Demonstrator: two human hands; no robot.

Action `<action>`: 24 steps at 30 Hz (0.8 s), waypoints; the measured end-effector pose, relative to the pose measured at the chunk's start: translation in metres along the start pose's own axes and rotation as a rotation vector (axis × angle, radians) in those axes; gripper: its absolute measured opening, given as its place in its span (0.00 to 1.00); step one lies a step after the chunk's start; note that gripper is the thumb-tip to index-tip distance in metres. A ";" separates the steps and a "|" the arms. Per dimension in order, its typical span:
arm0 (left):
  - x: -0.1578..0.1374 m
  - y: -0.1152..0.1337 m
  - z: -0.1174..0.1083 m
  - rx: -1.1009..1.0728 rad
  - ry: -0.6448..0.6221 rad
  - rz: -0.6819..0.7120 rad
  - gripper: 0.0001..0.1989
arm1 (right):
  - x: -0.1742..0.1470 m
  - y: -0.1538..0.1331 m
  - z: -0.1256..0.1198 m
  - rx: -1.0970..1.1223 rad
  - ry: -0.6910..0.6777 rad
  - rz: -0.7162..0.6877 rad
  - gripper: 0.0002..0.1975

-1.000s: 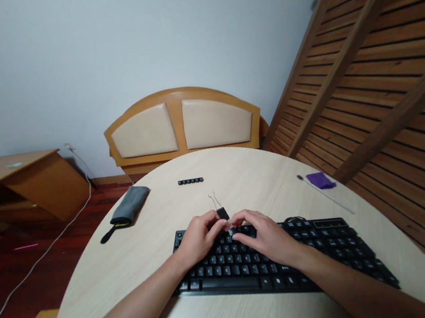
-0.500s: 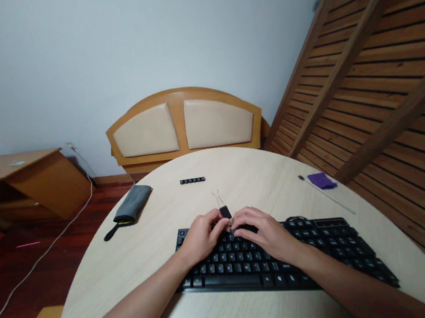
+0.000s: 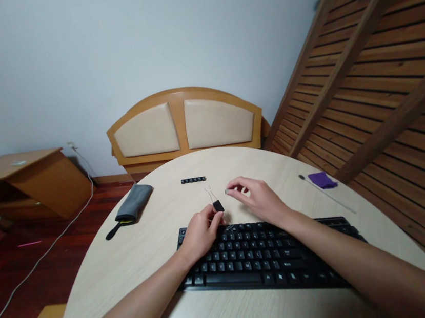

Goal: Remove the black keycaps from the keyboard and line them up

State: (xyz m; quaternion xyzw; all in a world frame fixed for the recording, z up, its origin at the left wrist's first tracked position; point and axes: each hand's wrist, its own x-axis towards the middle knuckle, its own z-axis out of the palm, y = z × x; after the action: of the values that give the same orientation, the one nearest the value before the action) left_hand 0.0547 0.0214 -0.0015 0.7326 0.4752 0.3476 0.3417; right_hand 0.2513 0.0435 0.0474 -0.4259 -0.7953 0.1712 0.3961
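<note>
My left hand [image 3: 202,231] is closed on a wire keycap puller [image 3: 218,206] with a black handle, its thin wire prongs pointing away from me. Beyond the keyboard's top edge, my right hand [image 3: 258,199] pinches a small keycap [image 3: 227,192], mostly hidden by the fingertips. Under both forearms lies a black keyboard [image 3: 233,280], its right end partly covered by my right arm. Farther back on the table, several black keycaps [image 3: 193,180] stand in a short row.
On the round table [image 3: 137,302], a grey pouch [image 3: 135,203] lies at left. A thin long-handled brush [image 3: 327,192] and a folded purple cloth [image 3: 322,180] lie at right. Behind stands a wooden headboard [image 3: 180,127]; slatted wood [image 3: 381,81] leans at right.
My right hand has lifted off the keyboard and moved away from me with the keycap. My left hand has shifted slightly left with the puller, apart from the right hand.
</note>
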 end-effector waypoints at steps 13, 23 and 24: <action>-0.001 0.000 0.000 0.054 -0.030 -0.021 0.13 | 0.113 0.082 0.064 -0.298 -0.020 0.203 0.10; -0.001 0.003 -0.001 0.048 -0.041 -0.030 0.13 | 0.097 0.103 0.092 -0.309 -0.048 0.347 0.09; -0.001 0.003 -0.001 0.047 -0.040 -0.030 0.13 | 0.098 0.103 0.093 -0.304 -0.044 0.354 0.09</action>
State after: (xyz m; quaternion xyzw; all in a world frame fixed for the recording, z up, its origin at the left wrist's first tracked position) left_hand 0.0547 0.0196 0.0013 0.7401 0.4870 0.3165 0.3389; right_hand 0.2029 0.1884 -0.0263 -0.6096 -0.7334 0.1255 0.2735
